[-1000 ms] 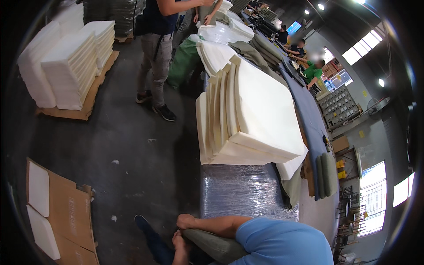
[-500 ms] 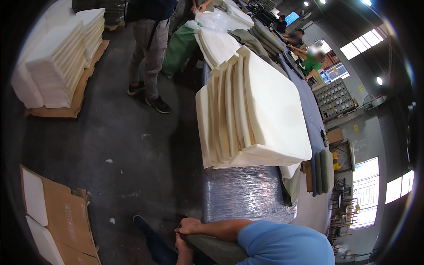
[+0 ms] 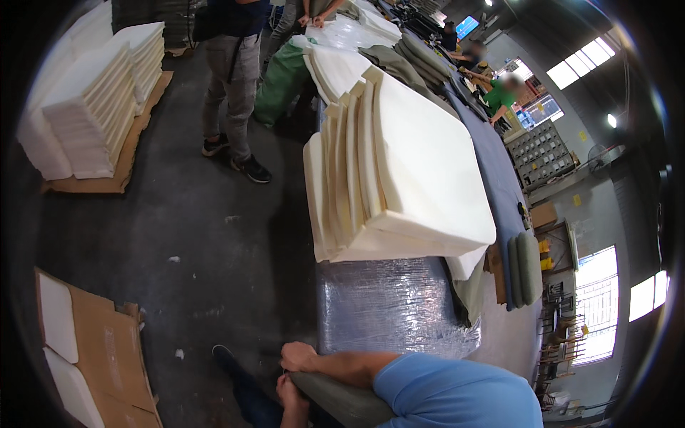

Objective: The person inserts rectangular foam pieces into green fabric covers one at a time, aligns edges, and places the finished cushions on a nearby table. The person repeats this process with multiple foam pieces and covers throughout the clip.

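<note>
We grip the end of the olive cushion (image 3: 342,399) with the right hand (image 3: 298,357) and left hand (image 3: 289,392), both closed; it lies between our forearms (image 3: 349,365), apparently for steadiness. Foam pads (image 3: 432,160) sit stacked by the film-covered surface (image 3: 385,296), presumably within reach.

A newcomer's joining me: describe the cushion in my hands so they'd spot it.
Find the long table stacked with white foam. On its near side, beside the blue sleeve, is an olive cushion. Unlike similar cushions across the table, it's held by both hands.
</note>
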Action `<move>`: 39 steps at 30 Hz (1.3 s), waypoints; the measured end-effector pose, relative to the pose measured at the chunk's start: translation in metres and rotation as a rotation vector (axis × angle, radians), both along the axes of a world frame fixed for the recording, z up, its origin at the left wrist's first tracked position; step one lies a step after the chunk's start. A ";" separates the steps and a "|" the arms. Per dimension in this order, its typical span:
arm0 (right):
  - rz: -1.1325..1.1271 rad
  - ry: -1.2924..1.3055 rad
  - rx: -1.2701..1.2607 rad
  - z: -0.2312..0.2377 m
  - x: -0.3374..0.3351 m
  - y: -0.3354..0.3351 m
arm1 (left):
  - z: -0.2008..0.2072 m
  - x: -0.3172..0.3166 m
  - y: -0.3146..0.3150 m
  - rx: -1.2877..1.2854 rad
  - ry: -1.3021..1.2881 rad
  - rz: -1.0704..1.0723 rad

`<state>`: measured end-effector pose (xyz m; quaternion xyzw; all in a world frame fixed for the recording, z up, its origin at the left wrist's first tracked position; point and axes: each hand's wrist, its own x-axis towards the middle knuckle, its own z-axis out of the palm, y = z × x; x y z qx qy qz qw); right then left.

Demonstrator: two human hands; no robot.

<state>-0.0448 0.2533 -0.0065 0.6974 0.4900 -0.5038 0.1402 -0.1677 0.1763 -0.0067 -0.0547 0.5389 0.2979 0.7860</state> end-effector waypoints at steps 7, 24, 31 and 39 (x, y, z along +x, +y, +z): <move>-0.086 0.005 -0.118 0.027 -0.005 0.006 | -0.011 -0.005 -0.010 0.120 -0.141 0.116; -0.046 -0.157 -0.154 0.041 -0.018 0.000 | -0.022 -0.010 -0.004 -0.251 -0.266 0.095; -0.135 -0.125 -0.169 0.050 -0.029 0.015 | -0.031 -0.004 0.007 -0.274 -0.126 0.127; 0.017 -0.183 0.034 0.014 -0.024 0.002 | -0.043 0.012 0.022 -0.308 -0.001 0.092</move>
